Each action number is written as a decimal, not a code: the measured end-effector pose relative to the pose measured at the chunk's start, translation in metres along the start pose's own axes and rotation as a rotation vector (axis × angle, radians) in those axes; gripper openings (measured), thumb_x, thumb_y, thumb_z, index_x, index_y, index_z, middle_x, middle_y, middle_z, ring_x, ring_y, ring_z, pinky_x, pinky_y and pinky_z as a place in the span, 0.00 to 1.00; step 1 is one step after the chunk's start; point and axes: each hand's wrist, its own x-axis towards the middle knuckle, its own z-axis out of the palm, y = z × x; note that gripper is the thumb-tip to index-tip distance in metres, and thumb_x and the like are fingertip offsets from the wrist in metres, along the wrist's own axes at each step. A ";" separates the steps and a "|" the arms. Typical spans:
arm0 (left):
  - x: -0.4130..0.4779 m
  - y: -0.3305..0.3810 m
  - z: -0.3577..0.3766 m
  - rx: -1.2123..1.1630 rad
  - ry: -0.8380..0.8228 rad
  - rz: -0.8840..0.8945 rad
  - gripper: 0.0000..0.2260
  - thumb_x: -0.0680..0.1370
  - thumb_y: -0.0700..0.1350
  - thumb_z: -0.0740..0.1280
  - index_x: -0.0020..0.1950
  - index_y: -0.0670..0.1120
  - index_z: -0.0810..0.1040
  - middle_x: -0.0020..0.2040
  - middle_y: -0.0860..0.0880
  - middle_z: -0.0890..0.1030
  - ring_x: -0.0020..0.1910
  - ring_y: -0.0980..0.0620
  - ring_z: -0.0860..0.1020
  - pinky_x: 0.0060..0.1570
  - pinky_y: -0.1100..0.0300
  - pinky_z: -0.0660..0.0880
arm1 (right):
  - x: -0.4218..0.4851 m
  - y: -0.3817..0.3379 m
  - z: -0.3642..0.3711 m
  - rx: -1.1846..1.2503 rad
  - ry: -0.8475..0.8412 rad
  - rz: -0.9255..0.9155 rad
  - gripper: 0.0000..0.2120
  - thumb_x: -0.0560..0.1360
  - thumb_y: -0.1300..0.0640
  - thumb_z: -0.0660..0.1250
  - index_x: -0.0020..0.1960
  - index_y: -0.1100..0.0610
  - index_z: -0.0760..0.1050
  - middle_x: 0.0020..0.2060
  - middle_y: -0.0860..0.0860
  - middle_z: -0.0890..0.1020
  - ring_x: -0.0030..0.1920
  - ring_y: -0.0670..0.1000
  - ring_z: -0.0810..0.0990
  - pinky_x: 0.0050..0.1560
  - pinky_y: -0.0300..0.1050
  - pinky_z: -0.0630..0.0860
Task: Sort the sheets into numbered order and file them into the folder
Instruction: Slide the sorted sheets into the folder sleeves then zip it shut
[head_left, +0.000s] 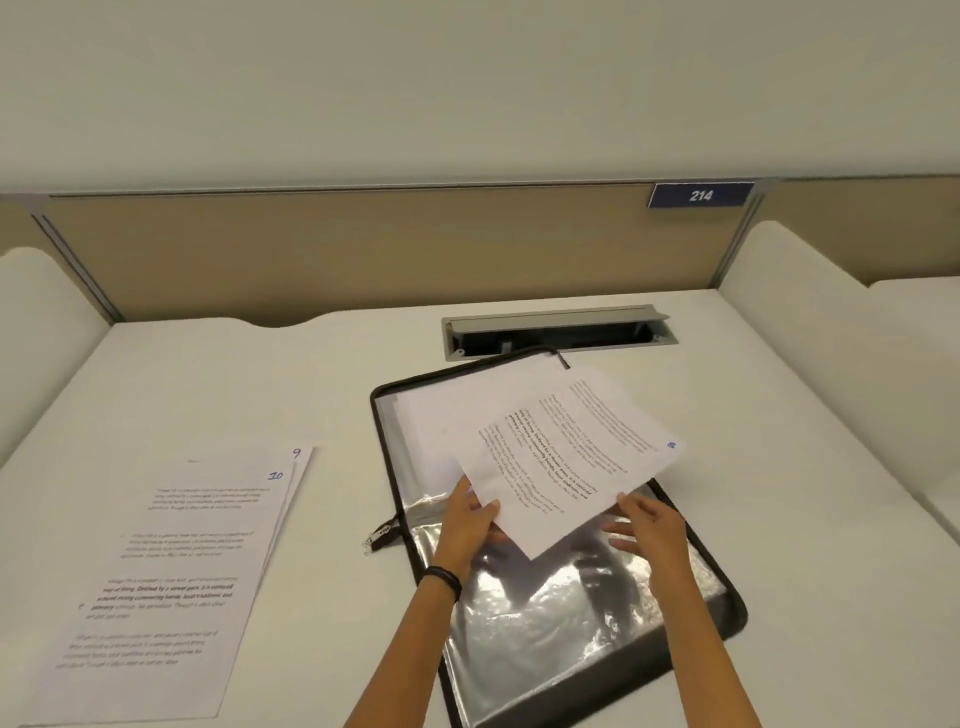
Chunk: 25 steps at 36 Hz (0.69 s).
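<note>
Your left hand (465, 525) grips the printed sheet (561, 457) at its near left edge. The thumb (488, 506) is curled over the top face and the other fingers are tucked underneath, out of sight. Your right hand (649, 525) is loose. Its thumb tip touches the sheet's near right edge, and its fingers (621, 538) lie almost straight and spread just below that edge, clenching nothing.

The sheet hangs tilted over the middle of the open zip folder (561, 639), with its far corner pointing to 2 o'clock. That corner carries a small blue handwritten number that looks like an 8.

The folder lies at the centre of the white desk (260, 374), its clear plastic pocket shining at 6 o'clock of the held sheet. The filed sheets (441, 415) lie in its far half, at 11 o'clock of the held sheet. Zip pulls (379, 535) dangle off the folder's left edge.

At 9 o'clock of the folder, well apart from it, the sheet marked 10 (171, 571) lies on top of the sheet marked 9 (298, 460), of which only the right edge and corner show.

A cable box (558, 332) with its lid raised sits at 12 o'clock, just beyond the folder. A number plate (700, 195) reading 214 hangs on the partition at 1 o'clock. A dark wristband (444, 579) circles your left wrist.
</note>
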 end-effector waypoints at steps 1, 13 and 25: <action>-0.001 0.000 0.003 0.025 -0.014 0.007 0.18 0.78 0.33 0.62 0.66 0.46 0.69 0.56 0.45 0.81 0.51 0.50 0.81 0.42 0.60 0.80 | 0.000 0.000 -0.006 0.023 0.005 0.021 0.03 0.76 0.61 0.67 0.48 0.60 0.77 0.41 0.57 0.82 0.38 0.57 0.83 0.34 0.44 0.82; -0.012 -0.005 0.044 0.142 -0.162 0.031 0.15 0.80 0.37 0.63 0.65 0.49 0.69 0.51 0.47 0.82 0.43 0.52 0.83 0.33 0.62 0.78 | 0.005 0.003 -0.074 0.084 0.118 0.084 0.09 0.75 0.64 0.68 0.54 0.61 0.74 0.45 0.56 0.81 0.42 0.56 0.81 0.32 0.41 0.81; -0.008 -0.027 0.089 0.231 -0.217 0.056 0.09 0.81 0.39 0.61 0.56 0.53 0.74 0.46 0.44 0.83 0.40 0.48 0.81 0.37 0.57 0.80 | 0.026 0.024 -0.130 -0.226 0.336 -0.040 0.08 0.75 0.64 0.68 0.53 0.64 0.75 0.46 0.58 0.81 0.36 0.59 0.80 0.42 0.55 0.81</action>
